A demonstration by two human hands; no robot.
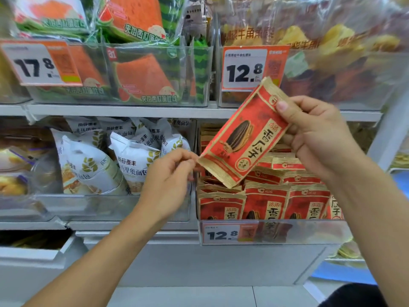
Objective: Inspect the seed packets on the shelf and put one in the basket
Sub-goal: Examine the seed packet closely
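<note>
1. Head view, centre right of the frame: the right hand [318,138] holds one seed packet [243,134] up in front of the shelf, tilted, its printed face toward the camera. The thumb lies on the front near the upper right edge, with the fingers [294,140] curled behind, clamped on the packet.
2. Centre of the frame: the left hand [170,180] is at the packet's lower left corner, its fingers bunched together. Whether they pinch the corner or only touch it, I cannot tell.
3. Packet: flat, rectangular pouch in red with gold-tan crimped end seals, bearing a large dark striped seed picture. The film looks matte and slightly creased.
4. Handling, as a judgement: light, thin and flexible, not fragile, likely to bend if held by one end. The best hold is a pinch across a long edge or on the stiff crimped seal.
5. Lower right of the frame: the remaining seed packets [267,202] stand in rows in a clear plastic bin [309,231] with a 12.8 price tag [221,234].
6. Left of these: white, puffy bread bags [93,165], soft-looking.
7. No basket is in view, so the drop is not yet done.
</note>
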